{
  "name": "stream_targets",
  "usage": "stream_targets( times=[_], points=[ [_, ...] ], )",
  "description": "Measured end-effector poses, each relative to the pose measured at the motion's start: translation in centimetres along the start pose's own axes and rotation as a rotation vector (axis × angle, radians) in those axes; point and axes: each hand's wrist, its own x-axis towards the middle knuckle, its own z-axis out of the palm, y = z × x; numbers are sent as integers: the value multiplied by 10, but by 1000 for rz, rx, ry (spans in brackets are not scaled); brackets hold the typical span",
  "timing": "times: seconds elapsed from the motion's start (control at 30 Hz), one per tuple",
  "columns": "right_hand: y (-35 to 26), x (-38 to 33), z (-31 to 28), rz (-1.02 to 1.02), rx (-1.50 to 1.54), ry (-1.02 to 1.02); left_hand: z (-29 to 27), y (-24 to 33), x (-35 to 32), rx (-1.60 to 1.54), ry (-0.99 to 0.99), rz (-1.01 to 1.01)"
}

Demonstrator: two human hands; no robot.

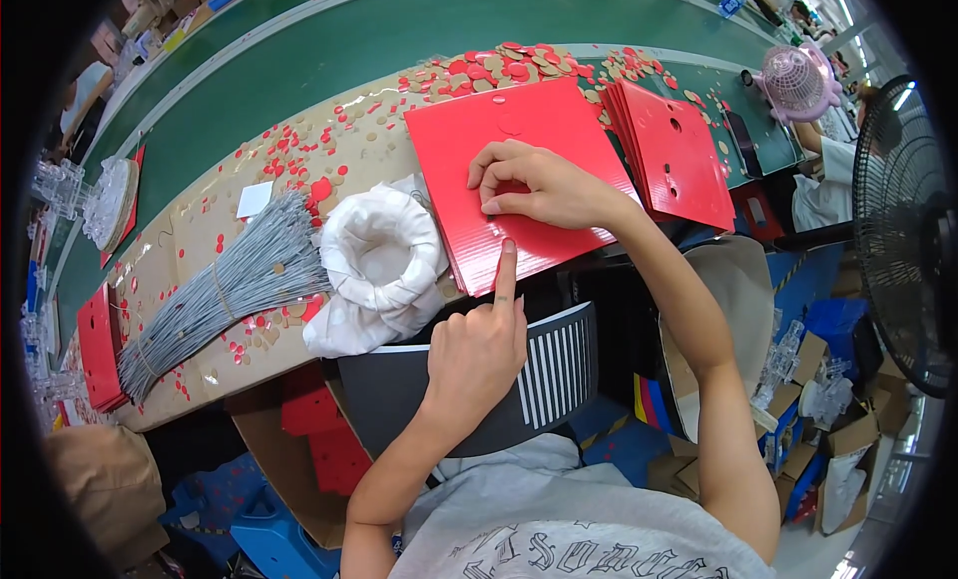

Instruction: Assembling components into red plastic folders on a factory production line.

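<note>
- In the head view, I have the red sheet (439, 145) as the top piece of a stack on the worktable (235, 370), in front of the person and under both hands.
- I see the left hand (477, 352) at the near edge of that sheet, index finger stretched out with its tip on the red surface; the other fingers fold toward the palm, and I cannot tell whether they enclose anything.
- The right hand (547, 187) lies over the middle of the sheet, fingers bent and thumb curving toward them in a loop; I cannot tell whether the tips are pinching something small.
- Just right of the sheet I make out a second red stack (671, 150), with dark round holes in its top piece.
- Just left of the sheet sits a white wrapped ring (384, 248), and beside it a long bundle of grey ties (225, 295) lies slantwise.
- Red and brown scraps (499, 68) are scattered beyond the sheet, in front of the green belt (379, 35).
- At my right edge stands a black fan (903, 230), with a pink fan (795, 83) farther back.
- Below the table I see a cardboard box (264, 444) with red pieces inside.
</note>
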Motion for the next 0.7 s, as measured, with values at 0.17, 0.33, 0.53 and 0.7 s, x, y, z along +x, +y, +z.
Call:
stream_targets(
  times=[0.17, 0.33, 0.53, 0.7],
  points=[
    [-1, 4, 4, -29, -32, -10, 3, -2, -3, -9, 4, -31],
    [0, 0, 4, -80, -98, 44, 3, -2, -1, -25, 24, -6],
    [6, -3, 0, 15, -364, 387, -1, -6, -3, 9, 40, 43],
    [33, -8, 5, 72, -971, 510, 0, -15, 0, -52, 48, 37]
  ],
)
